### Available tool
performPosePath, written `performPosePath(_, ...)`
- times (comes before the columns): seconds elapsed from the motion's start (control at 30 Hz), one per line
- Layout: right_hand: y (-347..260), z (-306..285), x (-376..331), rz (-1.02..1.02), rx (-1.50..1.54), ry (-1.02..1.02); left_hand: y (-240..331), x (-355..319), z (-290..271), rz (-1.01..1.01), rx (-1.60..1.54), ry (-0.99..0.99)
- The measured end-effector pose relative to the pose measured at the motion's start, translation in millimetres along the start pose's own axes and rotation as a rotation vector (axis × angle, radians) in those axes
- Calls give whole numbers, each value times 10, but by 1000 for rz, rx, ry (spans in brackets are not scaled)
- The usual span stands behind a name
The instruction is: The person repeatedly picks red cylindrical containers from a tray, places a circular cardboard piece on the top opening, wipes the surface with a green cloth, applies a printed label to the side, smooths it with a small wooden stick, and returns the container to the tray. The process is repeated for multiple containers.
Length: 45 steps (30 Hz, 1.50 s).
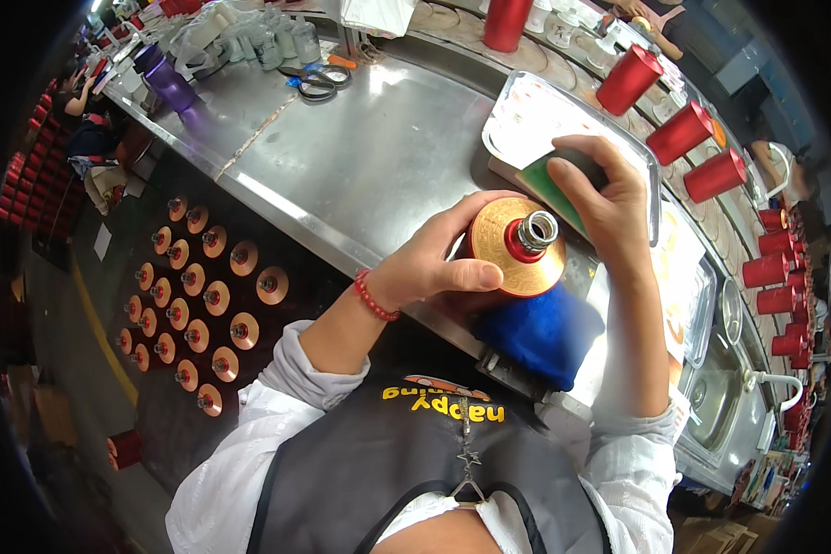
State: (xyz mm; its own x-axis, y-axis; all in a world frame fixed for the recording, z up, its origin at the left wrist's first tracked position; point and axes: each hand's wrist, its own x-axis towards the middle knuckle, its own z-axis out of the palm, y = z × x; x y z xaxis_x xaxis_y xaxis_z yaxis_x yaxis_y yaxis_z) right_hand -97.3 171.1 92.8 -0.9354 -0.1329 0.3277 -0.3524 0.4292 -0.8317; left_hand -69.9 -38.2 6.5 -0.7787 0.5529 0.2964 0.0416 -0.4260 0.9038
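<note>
A red bottle with a gold, patterned shoulder and an open threaded neck [500, 235] is gripped in my left hand [434, 258], which wraps round its side with the thumb over the shoulder. Just right of the bottle, my right hand [611, 198] pinches a green block with a dark top [547, 189], perhaps a sponge; its exact kind is unclear. The block is over the near edge of a white-lined tray [526, 115]. Below the bottle lies a bunched blue cloth [547, 340], partly blurred.
Black-handled scissors [316, 85] and a purple bottle [168, 85] sit on the metal bench [379, 120]. Several gold-topped red bottles [194, 277] stand low on the left. Red cylinders [681, 131] line a curved conveyor on the right, near a sink [711, 406]. Another person [92, 120] works far left.
</note>
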Motion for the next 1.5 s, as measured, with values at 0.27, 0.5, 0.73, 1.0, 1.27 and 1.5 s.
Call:
performPosePath(0.27, -9, -23, 24, 106, 128, -48, -21, -92, 190, 72, 192, 162)
performPosePath(0.5, -23, 63, 195, -35, 175, -236, -38, -49, 37, 10, 93, 74)
performPosePath(0.73, -113, 125, 311, -78, 29, -425, -74, -44, 48, 28, 39, 109)
performPosePath(1.0, -116, 247, 551, -96, -160, -450, -6, 29, -59, 6, 17, -11)
performPosePath(1.27, -77, 224, 433, -10, 145, -353, -34, -128, -34, 188, 213, 184)
performPosePath(1.5, -117, 199, 558, -15, 69, -558, -120, -56, -25, 78, 93, 127)
